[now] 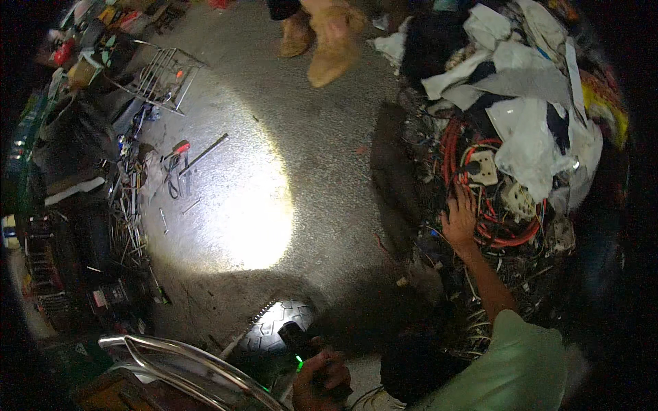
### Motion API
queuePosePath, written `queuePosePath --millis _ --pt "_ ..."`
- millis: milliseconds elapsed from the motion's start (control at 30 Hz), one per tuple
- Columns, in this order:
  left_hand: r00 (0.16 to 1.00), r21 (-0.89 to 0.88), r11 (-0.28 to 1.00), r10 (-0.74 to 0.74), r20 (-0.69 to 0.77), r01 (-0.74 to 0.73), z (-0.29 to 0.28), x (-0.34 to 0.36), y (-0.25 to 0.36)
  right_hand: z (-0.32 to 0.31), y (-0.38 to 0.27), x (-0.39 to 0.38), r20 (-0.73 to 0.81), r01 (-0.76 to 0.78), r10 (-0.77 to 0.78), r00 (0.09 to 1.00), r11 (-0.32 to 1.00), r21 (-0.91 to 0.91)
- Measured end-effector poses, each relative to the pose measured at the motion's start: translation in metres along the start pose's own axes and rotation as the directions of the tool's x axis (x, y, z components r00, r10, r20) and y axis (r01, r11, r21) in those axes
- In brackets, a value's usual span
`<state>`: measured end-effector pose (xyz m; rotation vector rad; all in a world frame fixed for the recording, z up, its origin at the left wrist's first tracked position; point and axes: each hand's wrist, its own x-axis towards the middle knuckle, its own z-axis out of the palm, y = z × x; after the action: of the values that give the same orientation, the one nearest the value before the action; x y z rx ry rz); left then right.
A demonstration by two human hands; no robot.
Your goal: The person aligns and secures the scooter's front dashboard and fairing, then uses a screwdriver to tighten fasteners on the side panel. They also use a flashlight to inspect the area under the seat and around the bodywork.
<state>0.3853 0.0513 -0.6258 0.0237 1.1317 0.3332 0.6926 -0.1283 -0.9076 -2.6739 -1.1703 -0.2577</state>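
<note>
At the bottom, my left hand is closed around a black flashlight with a small green light on it. Over on the right, my right hand reaches out from a light green sleeve, fingers stretched and slightly apart. Its fingertips are at a coil of orange-red cable, just below a white socket block with a black plug in it. I cannot tell whether they press on the cable. A second whitish socket piece lies within the coil.
White and grey rags heap above the cable. A tire and chrome bars stand near me. Loose tools and a wire rack lie left, a red-handled tool in the bright patch. Another person's tan footwear is ahead.
</note>
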Motion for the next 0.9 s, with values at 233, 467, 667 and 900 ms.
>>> queuePosePath --millis 233,467,667,900 --pt "0.994 -0.072 0.995 -0.069 0.084 0.075 0.003 0.011 0.013 -0.016 -0.003 0.011 0.279 -0.032 0.041 0.959 0.999 -0.036" --pt "0.990 -0.054 0.993 0.113 0.086 -0.109 0.043 0.021 0.019 -0.035 -0.001 0.015 0.471 -0.014 0.071 0.879 0.992 -0.123" --pt "0.964 -0.065 0.995 -0.060 0.259 0.079 0.047 0.015 -0.024 -0.041 -0.003 0.023 0.592 0.000 0.056 0.804 0.996 -0.094" --pt "0.934 0.030 0.944 -0.329 0.139 0.328 0.054 -0.068 -0.083 -0.074 -0.049 0.075 0.755 -0.135 0.152 0.638 0.987 -0.084"
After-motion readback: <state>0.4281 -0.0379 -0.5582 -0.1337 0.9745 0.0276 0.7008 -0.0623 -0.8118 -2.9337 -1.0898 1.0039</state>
